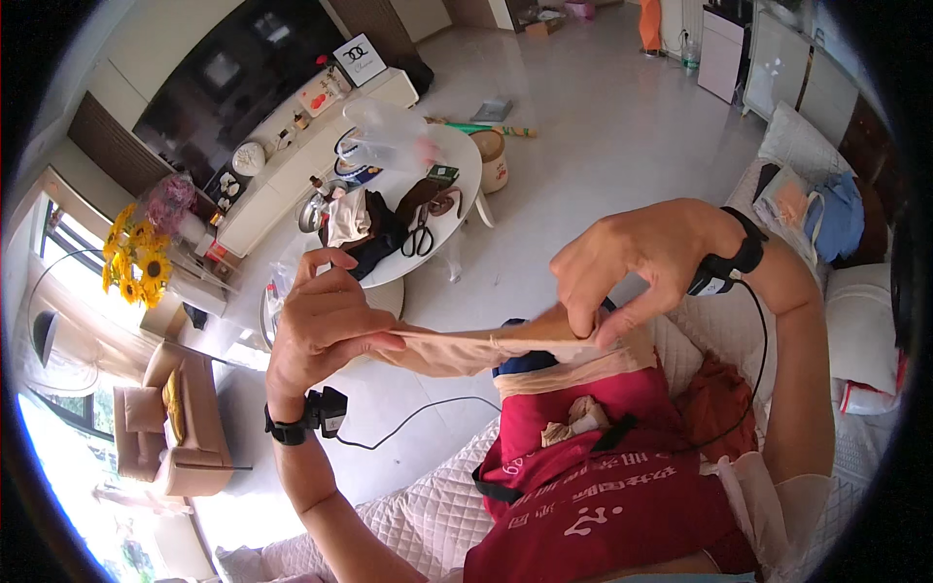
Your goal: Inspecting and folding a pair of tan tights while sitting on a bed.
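Note:
Between my two hands a piece of thin beige stretch fabric [452, 350], which looks like hosiery, is pulled taut above my lap. My left hand [324, 328] pinches one end between thumb and fingers. At the other end, my right hand [634, 266] grips the edge with thumb and forefinger, knuckles up. Part of the beige cloth hangs down toward my knees. A small bunched beige cloth [572, 423] lies on the red apron [598, 503], which bears white writing. Each wrist wears a black strap with a small device and a cable.
Ahead stands a round white table [383, 270] with black-handled scissors [418, 239], dark and pale garments, a metal bowl and a plastic bag. A waste bin [492, 160] is beside it. I sit on a quilted sofa [430, 495], with rust-coloured cloth [718, 404] at my right.

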A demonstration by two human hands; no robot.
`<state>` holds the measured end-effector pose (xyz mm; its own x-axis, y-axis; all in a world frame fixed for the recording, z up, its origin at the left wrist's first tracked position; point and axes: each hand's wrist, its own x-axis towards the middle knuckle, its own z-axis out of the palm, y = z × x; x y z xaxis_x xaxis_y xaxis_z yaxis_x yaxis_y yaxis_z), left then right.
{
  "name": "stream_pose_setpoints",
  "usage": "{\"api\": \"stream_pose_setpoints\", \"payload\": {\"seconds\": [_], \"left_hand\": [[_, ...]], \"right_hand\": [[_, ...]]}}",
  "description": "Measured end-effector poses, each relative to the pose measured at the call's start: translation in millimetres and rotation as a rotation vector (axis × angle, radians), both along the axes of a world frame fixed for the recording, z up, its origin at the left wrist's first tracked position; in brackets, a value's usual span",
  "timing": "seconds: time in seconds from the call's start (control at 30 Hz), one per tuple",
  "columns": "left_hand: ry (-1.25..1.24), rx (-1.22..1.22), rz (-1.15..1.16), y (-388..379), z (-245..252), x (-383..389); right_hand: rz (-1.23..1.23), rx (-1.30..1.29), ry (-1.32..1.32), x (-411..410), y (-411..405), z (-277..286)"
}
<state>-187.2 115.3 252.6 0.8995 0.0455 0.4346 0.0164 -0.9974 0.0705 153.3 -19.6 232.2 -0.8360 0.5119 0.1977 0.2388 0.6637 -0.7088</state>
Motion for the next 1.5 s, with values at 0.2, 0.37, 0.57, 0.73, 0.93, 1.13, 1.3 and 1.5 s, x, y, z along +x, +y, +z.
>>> {"api": "stream_pose_setpoints", "payload": {"seconds": [0.2, 0.37, 0.57, 0.73, 0.93, 1.13, 1.3, 1.5], "left_hand": [[0.141, -0.329, -0.228, -4, 7, -9], [0.184, -0.416, -0.190, -15, -1, -8], [0.144, -0.381, -0.024, -23, -9, -5], [-0.025, -0.358, 0.221, -21, -19, 7], [-0.147, -0.305, 0.329, 4, -33, 20], [-0.321, -0.470, 0.343, 40, -43, 31], [-0.347, -0.597, 0.304, 68, -39, 41], [-0.284, -0.682, 0.281, 90, -40, 41]], "right_hand": [[-0.349, 0.669, -0.240, 6, -3, -4], [-0.416, 0.700, -0.285, 23, 4, -12], [-0.533, 0.613, -0.250, 30, 4, -20], [-0.652, 0.459, -0.147, 30, 3, -19], [-0.719, 0.420, -0.098, 35, 19, -24], [-0.790, 0.411, -0.078, 33, 39, -23], [-0.793, 0.564, -0.068, 39, 68, -19], [-0.809, 0.480, -0.011, 43, 85, -18]]}}
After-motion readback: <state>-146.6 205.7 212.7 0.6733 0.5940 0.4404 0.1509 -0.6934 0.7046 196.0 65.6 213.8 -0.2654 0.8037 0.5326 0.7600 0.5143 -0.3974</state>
